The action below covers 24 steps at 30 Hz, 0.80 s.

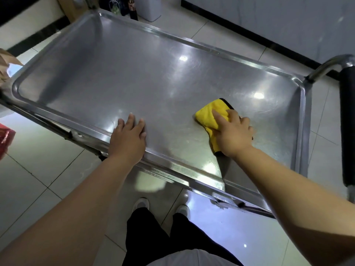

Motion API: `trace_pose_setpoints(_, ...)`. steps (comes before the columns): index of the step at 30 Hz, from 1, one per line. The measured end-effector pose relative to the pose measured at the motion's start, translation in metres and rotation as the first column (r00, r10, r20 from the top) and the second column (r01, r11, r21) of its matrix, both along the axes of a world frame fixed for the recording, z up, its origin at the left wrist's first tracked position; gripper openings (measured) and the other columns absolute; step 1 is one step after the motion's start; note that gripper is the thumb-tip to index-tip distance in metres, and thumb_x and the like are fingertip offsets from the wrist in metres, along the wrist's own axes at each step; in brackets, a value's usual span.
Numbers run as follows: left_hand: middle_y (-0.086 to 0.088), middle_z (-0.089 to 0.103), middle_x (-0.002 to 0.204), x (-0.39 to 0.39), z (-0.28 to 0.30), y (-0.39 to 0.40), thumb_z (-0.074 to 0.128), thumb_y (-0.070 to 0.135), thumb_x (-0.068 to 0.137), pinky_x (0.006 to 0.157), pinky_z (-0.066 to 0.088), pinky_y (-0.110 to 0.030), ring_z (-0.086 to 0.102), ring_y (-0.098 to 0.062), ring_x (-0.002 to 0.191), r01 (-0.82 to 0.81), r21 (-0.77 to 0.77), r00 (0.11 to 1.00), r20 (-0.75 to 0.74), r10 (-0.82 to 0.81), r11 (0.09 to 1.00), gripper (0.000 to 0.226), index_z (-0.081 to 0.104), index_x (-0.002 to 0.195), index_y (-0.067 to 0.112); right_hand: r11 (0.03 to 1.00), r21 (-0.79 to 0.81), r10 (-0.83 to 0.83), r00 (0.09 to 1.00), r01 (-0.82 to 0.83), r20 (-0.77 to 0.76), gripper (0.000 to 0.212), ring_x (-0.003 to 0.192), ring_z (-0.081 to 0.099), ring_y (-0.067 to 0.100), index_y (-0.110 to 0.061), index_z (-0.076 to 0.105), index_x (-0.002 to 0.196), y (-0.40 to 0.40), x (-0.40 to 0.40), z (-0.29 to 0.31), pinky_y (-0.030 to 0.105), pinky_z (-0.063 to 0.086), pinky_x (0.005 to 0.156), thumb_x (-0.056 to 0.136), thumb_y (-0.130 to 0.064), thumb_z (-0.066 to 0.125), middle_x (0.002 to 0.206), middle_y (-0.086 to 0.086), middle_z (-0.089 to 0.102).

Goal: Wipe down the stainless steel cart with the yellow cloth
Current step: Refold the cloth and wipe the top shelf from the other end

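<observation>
The stainless steel cart (134, 70) fills the middle of the head view, its top a shallow tray with a raised rim. A folded yellow cloth (210, 114) with a dark edge lies on the tray's right half. My right hand (233, 135) presses down on the cloth, fingers bent over it and gripping its folds. My left hand (128, 137) rests flat on the tray near the front rim, fingers straight and spread, holding nothing.
The cart's handle (347, 121), with a black grip, stands at the right end. A dark bottle (133, 8) and a white container (151, 8) stand on the floor behind the cart. A red object (5, 139) sits at the left edge. Tiled floor surrounds the cart.
</observation>
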State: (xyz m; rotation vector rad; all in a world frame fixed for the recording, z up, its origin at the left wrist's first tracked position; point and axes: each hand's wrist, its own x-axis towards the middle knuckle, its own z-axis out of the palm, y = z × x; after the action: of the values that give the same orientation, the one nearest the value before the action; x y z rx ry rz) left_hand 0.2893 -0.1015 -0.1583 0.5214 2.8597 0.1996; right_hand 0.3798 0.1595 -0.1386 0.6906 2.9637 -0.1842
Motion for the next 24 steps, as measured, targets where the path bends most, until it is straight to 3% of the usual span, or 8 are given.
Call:
trace_pose_setpoints(4, -0.006, 0.016, 0.155, 0.001, -0.002, 0.001, 0.033, 0.026, 0.099, 0.107, 0.022, -0.039, 0.018, -0.04, 0.134, 0.005, -0.018, 1.0, -0.016, -0.006, 1.0, 0.043, 0.033, 0.142, 0.02, 0.988, 0.029, 0.152, 0.988, -0.151, -0.018, 0.059, 0.113, 0.037, 0.041, -0.047, 0.036, 0.14, -0.036, 0.008, 0.0, 0.047, 0.031, 0.091, 0.087, -0.034, 0.059, 0.148, 0.008, 0.03)
trace_pose_setpoints(7, -0.008, 0.02, 0.154, 0.001, -0.004, 0.0, 0.037, 0.024, 0.098, 0.107, 0.022, -0.04, 0.021, -0.041, 0.133, 0.002, 0.022, 1.0, -0.022, -0.001, 1.0, 0.043, 0.038, 0.14, 0.018, 0.89, 0.023, 0.456, 0.885, -0.456, -0.093, 0.069, 0.088, 0.053, 0.042, -0.042, 0.059, 0.122, -0.058, 0.02, -0.005, 0.047, 0.042, 0.074, 0.058, -0.031, 0.082, 0.128, 0.011, 0.056)
trace_pose_setpoints(10, -0.009, 0.022, 0.154, 0.002, -0.003, 0.0, 0.039, 0.023, 0.098, 0.106, 0.023, -0.04, 0.022, -0.04, 0.132, 0.014, 0.028, 0.999, -0.038, -0.013, 0.999, 0.043, 0.039, 0.14, 0.017, 0.806, 0.006, 0.589, 0.802, -0.592, -0.099, 0.071, 0.087, 0.056, 0.041, -0.043, 0.059, 0.123, -0.055, 0.023, -0.01, 0.046, 0.043, 0.071, 0.058, -0.022, 0.08, 0.127, 0.008, 0.058)
trace_pose_setpoints(13, -0.008, 0.021, 0.154, 0.004, -0.003, 0.0, 0.037, 0.025, 0.098, 0.107, 0.023, -0.04, 0.02, -0.039, 0.134, 0.006, 0.032, 1.0, -0.027, -0.005, 0.999, 0.043, 0.037, 0.141, 0.018, 0.852, 0.01, 0.522, 0.848, -0.523, -0.092, 0.067, 0.101, 0.051, 0.041, -0.046, 0.05, 0.131, -0.032, 0.018, -0.008, 0.044, 0.037, 0.078, 0.073, -0.022, 0.071, 0.139, 0.006, 0.049)
trace_pose_setpoints(16, -0.008, 0.024, 0.152, 0.005, -0.004, -0.001, 0.036, 0.025, 0.097, 0.106, 0.027, -0.042, 0.024, -0.039, 0.131, 0.009, 0.035, 0.999, -0.035, -0.008, 0.999, 0.042, 0.038, 0.138, 0.017, 0.97, 0.018, 0.243, 0.968, -0.243, -0.061, 0.056, 0.118, 0.036, 0.038, -0.049, 0.032, 0.142, -0.004, 0.015, -0.005, 0.044, 0.03, 0.09, 0.092, -0.038, 0.054, 0.152, 0.003, 0.028)
trace_pose_setpoints(19, -0.012, 0.03, 0.147, 0.006, -0.004, 0.001, 0.04, 0.023, 0.095, 0.103, 0.029, -0.042, 0.03, -0.04, 0.122, 0.032, 0.036, 0.998, -0.056, -0.03, 0.999, 0.04, 0.042, 0.134, 0.013, 0.999, 0.016, 0.036, 0.999, -0.035, -0.014, 0.058, 0.122, 0.029, 0.037, -0.048, 0.022, 0.145, 0.012, 0.016, -0.001, 0.044, 0.029, 0.095, 0.095, -0.031, 0.047, 0.154, 0.004, 0.019)
trace_pose_setpoints(22, -0.011, 0.033, 0.144, 0.007, -0.001, 0.008, 0.047, 0.029, 0.094, 0.105, 0.03, -0.044, 0.028, -0.04, 0.124, -0.048, 0.093, 0.999, -0.02, 0.05, 0.994, 0.041, 0.046, 0.131, 0.013, 0.998, 0.033, 0.05, 0.999, -0.05, 0.013, 0.058, 0.118, 0.032, 0.038, -0.046, 0.024, 0.145, 0.001, 0.021, -0.001, 0.044, 0.03, 0.093, 0.094, -0.033, 0.048, 0.152, 0.005, 0.021)
trace_pose_setpoints(24, -0.011, 0.035, 0.143, 0.009, 0.001, 0.016, 0.05, 0.032, 0.092, 0.108, 0.027, -0.044, 0.026, -0.041, 0.127, -0.066, 0.123, 0.998, -0.011, 0.067, 0.99, 0.04, 0.049, 0.128, 0.013, 0.989, 0.018, 0.147, 0.989, -0.147, -0.028, 0.056, 0.109, 0.039, 0.04, -0.043, 0.037, 0.141, -0.011, 0.031, -0.002, 0.045, 0.033, 0.087, 0.09, -0.036, 0.056, 0.147, 0.007, 0.033)
